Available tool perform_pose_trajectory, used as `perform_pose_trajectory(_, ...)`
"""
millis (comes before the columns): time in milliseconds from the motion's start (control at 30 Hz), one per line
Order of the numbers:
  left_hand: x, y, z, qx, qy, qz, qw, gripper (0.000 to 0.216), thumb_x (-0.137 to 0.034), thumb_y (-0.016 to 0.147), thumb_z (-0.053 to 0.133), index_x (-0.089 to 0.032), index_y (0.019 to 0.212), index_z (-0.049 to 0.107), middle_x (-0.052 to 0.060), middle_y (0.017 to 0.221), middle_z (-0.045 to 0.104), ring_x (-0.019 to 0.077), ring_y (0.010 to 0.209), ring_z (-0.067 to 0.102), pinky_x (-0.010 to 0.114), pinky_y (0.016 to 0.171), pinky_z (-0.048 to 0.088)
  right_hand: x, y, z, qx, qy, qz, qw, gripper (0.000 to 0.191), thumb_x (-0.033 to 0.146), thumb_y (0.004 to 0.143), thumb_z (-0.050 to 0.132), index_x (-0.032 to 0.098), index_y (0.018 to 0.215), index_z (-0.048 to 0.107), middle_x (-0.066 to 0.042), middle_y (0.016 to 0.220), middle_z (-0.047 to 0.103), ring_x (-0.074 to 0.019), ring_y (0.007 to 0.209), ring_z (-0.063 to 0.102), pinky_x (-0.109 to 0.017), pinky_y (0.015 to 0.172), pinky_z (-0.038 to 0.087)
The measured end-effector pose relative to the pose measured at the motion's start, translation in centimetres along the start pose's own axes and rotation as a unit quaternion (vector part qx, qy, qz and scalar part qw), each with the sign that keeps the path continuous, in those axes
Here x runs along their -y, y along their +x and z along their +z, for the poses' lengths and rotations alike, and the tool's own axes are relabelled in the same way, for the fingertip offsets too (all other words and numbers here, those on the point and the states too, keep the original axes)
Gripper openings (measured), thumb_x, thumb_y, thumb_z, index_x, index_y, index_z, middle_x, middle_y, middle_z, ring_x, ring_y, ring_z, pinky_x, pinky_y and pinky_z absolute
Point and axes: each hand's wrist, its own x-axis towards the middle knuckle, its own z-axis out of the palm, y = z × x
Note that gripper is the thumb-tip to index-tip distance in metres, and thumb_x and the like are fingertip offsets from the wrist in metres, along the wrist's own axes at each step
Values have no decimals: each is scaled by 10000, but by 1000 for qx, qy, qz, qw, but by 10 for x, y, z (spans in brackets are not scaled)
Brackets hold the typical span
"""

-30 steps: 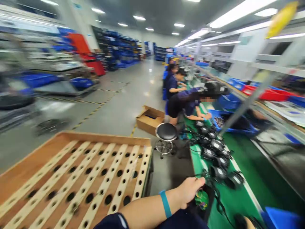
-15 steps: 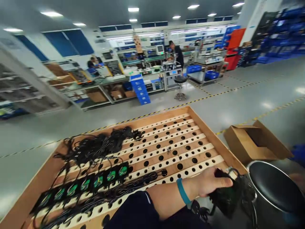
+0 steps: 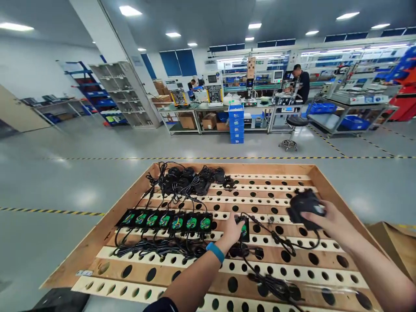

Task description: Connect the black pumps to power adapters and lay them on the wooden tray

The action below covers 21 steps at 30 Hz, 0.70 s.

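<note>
My left hand (image 3: 233,229), a blue band at its wrist, grips a black housing with a green circuit board (image 3: 244,230) low over the slats, just right of a row of similar units. In my right hand (image 3: 325,216) is a dark, bulky plastic part (image 3: 303,209), held up over the right side of the tray. A black cable (image 3: 282,243) hangs between the two pieces. Black housings with green boards (image 3: 177,222) stand side by side in a row. Their cords (image 3: 156,247) lie bundled in front, and a pile of round black parts (image 3: 191,180) sits behind.
The wooden tray (image 3: 344,212) has raised walls and slats full of holes. A cardboard box (image 3: 391,247) stands on its right. Beyond the taped floor are a stool (image 3: 289,130), stacked blue bins (image 3: 236,123), workbenches and a person (image 3: 302,84) at a machine.
The view has swung left. My left hand has carried the black housing from beside the tray to over the slats, and my right hand now shows, holding the bulky part.
</note>
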Motion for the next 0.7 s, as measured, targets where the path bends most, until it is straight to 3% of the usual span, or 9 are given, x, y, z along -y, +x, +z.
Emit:
perform_pose_trajectory(67,22,7,-16,-7,41,-3,999,310,-130,824,630,-122,1125,556,175,1113,659,304,1106,607,422,990,440,56,25,52,92,-102,-57,989,594,434,684,821,178,1193,655,-128,985,729,-271,854,685,-339,721,490)
perform_pose_trajectory(133,38,11,-29,-2,73,2,997,369,-114,828,612,-128,1192,552,183,1201,630,301,1150,592,407,1008,431,110,44,118,179,-248,-143,941,455,445,763,722,196,1142,678,-94,958,732,-257,836,685,-317,687,474)
perform_pose_trajectory(200,50,13,-38,5,96,5,995,398,-105,849,566,-128,1245,549,201,1296,579,303,1180,584,404,1019,428,154,55,188,213,-374,-208,879,397,391,773,687,199,1121,683,-99,968,732,-267,872,687,-310,683,480)
perform_pose_trajectory(300,65,13,-46,11,122,-4,992,464,-115,874,505,-91,1337,515,255,1428,473,333,1236,569,428,1052,418,192,61,278,236,-451,-244,826,438,301,665,763,177,1079,692,-140,1009,725,-311,925,683,-341,721,511)
perform_pose_trajectory(367,74,10,-49,21,153,6,988,511,-179,899,494,-66,1396,473,281,1496,404,366,1311,519,451,1083,404,203,64,322,248,-474,-258,805,491,263,618,791,163,1088,691,-166,1048,715,-334,966,675,-370,765,529)
perform_pose_trajectory(467,84,4,-48,49,181,51,981,749,-430,868,603,-60,1482,388,300,1564,312,454,1384,413,543,1118,365,207,71,365,262,-506,-263,778,487,222,603,800,159,1076,700,-185,1067,710,-344,996,669,-405,816,539)
perform_pose_trajectory(533,89,2,-48,71,176,86,978,1093,-572,675,783,-55,1522,326,316,1586,258,518,1384,367,616,1122,335,209,77,382,269,-524,-253,767,442,186,590,809,152,1020,718,-192,1040,715,-351,989,673,-427,835,539)
perform_pose_trajectory(600,92,2,-47,86,179,116,973,1315,-571,473,908,-36,1523,323,334,1565,290,545,1376,352,657,1134,304,212,81,392,272,-533,-243,764,435,174,575,832,134,994,723,-202,1010,716,-364,981,675,-451,846,535)
perform_pose_trajectory(700,93,6,-50,85,205,143,964,1291,-552,434,937,-15,1478,401,337,1485,417,524,1375,368,667,1168,252,213,80,390,254,-516,-251,779,676,297,579,894,122,1189,659,-218,1111,689,-375,1052,647,-470,916,503)
